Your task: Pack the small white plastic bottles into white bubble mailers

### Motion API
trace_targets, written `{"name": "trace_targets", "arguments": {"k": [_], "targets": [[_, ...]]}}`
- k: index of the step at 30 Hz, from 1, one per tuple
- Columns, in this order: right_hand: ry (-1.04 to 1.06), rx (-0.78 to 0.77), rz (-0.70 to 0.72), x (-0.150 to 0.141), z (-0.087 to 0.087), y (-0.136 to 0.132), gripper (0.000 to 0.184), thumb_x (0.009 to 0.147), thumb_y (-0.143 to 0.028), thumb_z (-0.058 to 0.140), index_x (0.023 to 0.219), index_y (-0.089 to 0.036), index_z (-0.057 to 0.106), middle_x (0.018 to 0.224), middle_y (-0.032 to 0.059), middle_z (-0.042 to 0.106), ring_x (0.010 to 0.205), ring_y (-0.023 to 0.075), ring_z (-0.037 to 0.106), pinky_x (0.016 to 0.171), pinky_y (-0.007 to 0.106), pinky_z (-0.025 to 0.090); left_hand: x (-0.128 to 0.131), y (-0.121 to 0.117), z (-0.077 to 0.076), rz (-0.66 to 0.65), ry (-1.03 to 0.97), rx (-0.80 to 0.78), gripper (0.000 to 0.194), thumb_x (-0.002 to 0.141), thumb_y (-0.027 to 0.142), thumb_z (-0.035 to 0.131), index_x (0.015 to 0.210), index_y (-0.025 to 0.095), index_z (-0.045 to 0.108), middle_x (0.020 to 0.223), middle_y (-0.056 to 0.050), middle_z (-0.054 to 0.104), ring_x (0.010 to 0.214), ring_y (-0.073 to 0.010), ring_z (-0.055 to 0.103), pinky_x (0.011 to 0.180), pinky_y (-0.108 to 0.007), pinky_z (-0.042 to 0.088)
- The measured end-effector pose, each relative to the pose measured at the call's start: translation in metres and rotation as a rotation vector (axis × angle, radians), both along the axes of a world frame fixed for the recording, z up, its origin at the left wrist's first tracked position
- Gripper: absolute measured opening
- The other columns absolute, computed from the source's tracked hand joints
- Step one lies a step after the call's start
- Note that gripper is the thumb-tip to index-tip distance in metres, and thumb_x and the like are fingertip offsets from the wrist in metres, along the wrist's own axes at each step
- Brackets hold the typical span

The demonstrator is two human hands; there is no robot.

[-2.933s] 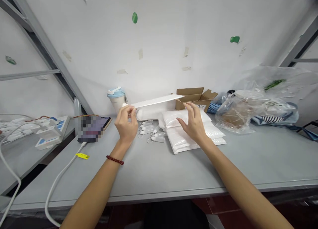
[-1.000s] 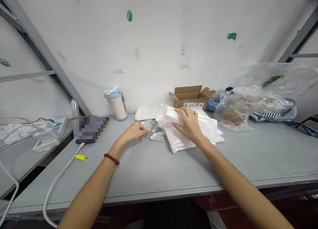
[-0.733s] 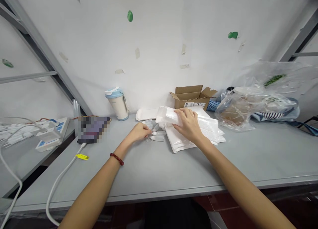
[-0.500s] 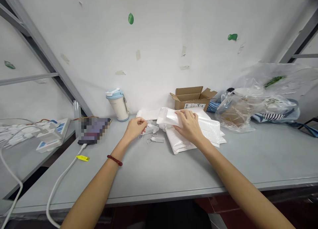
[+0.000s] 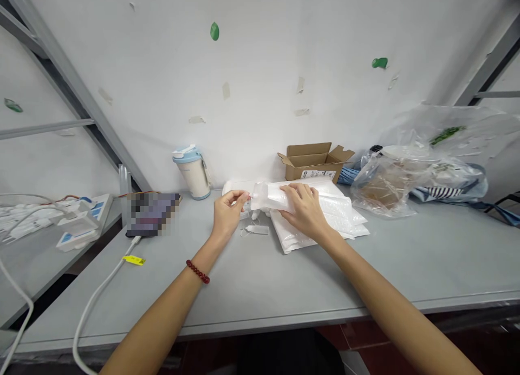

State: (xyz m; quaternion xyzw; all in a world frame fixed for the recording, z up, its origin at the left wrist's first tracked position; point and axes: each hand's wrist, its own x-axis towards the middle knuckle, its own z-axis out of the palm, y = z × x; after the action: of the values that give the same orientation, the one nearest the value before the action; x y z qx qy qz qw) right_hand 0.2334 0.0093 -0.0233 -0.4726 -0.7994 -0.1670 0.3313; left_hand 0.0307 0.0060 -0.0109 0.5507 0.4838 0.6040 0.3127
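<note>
My right hand [image 5: 303, 209] grips a white bubble mailer [image 5: 270, 195] from above, thumb underneath, and tilts its end toward the left. Beneath it lies a loose stack of similar white bubble mailers [image 5: 294, 238]. My left hand [image 5: 228, 212], with a red bead bracelet [image 5: 197, 272] at the wrist, pinches at that left end. What the fingertips hold is too small to make out. Just below lies a small white stick-shaped device [image 5: 258, 230] with a thin cord loop. More small white pieces are partly hidden behind my left hand.
A cream tumbler [image 5: 193, 172] with a blue lid stands at the back left, near a phone [image 5: 154, 215] on a white cable. An open cardboard box [image 5: 314, 163] sits behind the mailers. Clear plastic bags [image 5: 385, 185] lie at the right. White power adapters [image 5: 81, 220] occupy the left table.
My left hand has moved right, up to the left end of the held mailer. The right hand has shifted slightly left with the mailer.
</note>
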Motion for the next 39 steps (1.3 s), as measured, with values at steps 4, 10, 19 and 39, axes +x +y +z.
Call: {"name": "trace_targets", "arguments": {"k": [4,10,19,39], "targets": [[-0.012,-0.01,0.046,-0.004,0.0,-0.002,0.044,0.076,-0.024,0.058,0.119,-0.015,0.051,0.114,0.0148,0.053,0.106,0.0274,0.047,0.089,0.04,0.032,0.005,0.001,-0.008,0.012,0.109,0.008,0.023,0.069,0.035,0.068,0.083,0.019,0.074,0.082,-0.004,0.072,0.075,-0.0157,0.058,0.065,-0.025,0.043],[0.034,0.0,0.016,-0.003,0.001,-0.002,0.042,0.077,-0.025,0.057,0.118,-0.016,0.05,0.114,0.0147,0.053,0.106,0.0272,0.047,0.088,0.04,0.031,-0.015,0.001,0.011,0.004,0.193,-0.075,0.029,0.069,0.037,0.064,0.085,0.014,0.072,0.084,-0.007,0.071,0.076,-0.0177,0.059,0.065,-0.027,0.043],[0.086,0.011,-0.071,0.003,0.002,0.002,0.042,0.079,-0.028,0.057,0.118,-0.016,0.048,0.115,0.0143,0.053,0.106,0.0281,0.046,0.087,0.041,0.031,-0.042,0.009,0.008,-0.501,0.804,-0.57,0.019,0.056,0.032,0.07,0.066,0.016,0.065,0.05,0.002,0.055,0.053,-0.0129,0.048,0.052,-0.024,0.034],[0.033,0.042,-0.024,0.0,-0.003,0.003,0.04,0.076,-0.022,0.057,0.115,-0.016,0.05,0.109,0.0135,0.054,0.101,0.027,0.048,0.087,0.04,0.03,-0.042,0.011,0.015,-0.087,0.511,0.096,0.023,0.074,0.039,0.061,0.071,0.017,0.067,0.07,-0.002,0.063,0.07,-0.0149,0.053,0.063,-0.026,0.038]]}}
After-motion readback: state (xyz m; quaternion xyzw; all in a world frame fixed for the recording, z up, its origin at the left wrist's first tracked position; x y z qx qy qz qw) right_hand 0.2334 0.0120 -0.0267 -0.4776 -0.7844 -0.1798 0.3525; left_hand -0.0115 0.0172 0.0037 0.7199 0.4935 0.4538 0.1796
